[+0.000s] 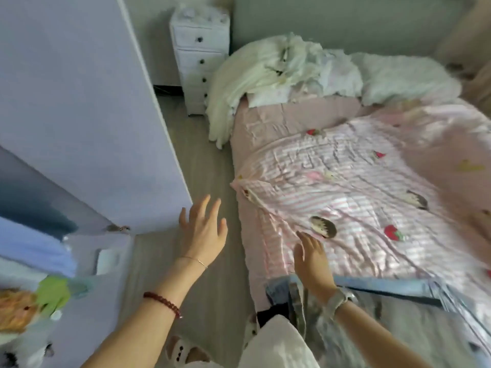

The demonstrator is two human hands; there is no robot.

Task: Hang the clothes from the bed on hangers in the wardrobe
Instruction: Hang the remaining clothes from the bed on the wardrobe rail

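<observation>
The left hand point(203, 232) is held over the grey wood-look floor point(196, 160) with its fingers point(210, 205) spread and released, nothing being gripped; a thin gold chain and a dark red bead bracelet point(163, 304) are worn on that arm. The right hand point(312, 257) is stretched over the near edge of the bed, fingers loosely extended and empty, a pale watch point(340, 297) seen at the wrist. A pink striped quilt with strawberry prints point(358, 187) is spread over the bed. The clothes are found at the bed's near corner: a light blue denim garment point(297, 290) lies just under the right wrist (its lower part is blurred and cut off by the frame). A heap of cream and white fabric point(265, 70) is piled at the head end, its items indistinct. The pale lilac wardrobe door point(79, 102) is seen open at left, the interior mostly hidden. A white narrow drawer chest point(199, 57) stands beyond.
</observation>
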